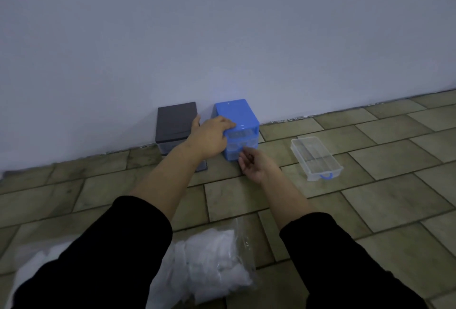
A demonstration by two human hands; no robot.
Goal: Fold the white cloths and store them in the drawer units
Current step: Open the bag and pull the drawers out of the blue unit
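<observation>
Crumpled white cloths point(212, 259) in clear bag point(243, 237)

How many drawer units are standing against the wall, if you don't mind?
2: the blue drawer unit under the left hand, and the dark drawer unit just left of it.
</observation>
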